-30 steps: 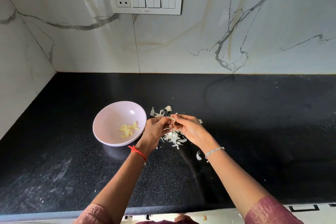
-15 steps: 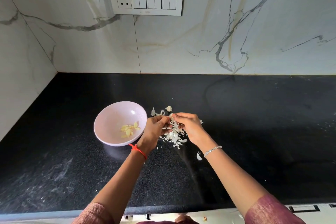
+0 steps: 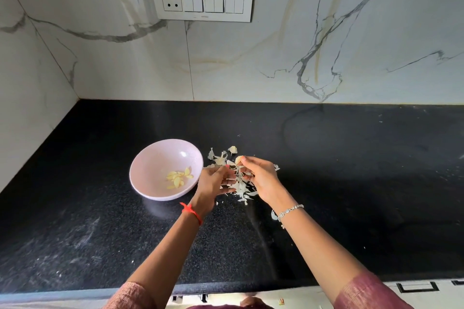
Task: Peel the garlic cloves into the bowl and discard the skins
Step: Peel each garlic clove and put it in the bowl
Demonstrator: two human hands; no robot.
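Note:
A pale pink bowl (image 3: 144, 161) stands on the black counter with several peeled yellow garlic cloves (image 3: 178, 178) inside. To its right lies a pile of white garlic skins (image 3: 241, 189). My right hand (image 3: 263, 177) hovers over the pile and pinches a garlic clove (image 3: 238, 158) at its fingertips. My left hand (image 3: 213, 184) is beside the bowl's right rim, its fingers stretched out toward the skins and holding nothing I can see. More skin pieces (image 3: 221, 158) lie just behind the hands.
The black counter (image 3: 351, 183) meets marble walls at the back and left. A switch panel with a socket (image 3: 202, 0) is on the back wall. A stray skin piece (image 3: 273, 215) lies by my right wrist. The counter's front edge runs below my forearms.
My left hand has let go of the clove, dropped slightly and spread its fingers. My right hand keeps the clove and has stayed over the skin pile.

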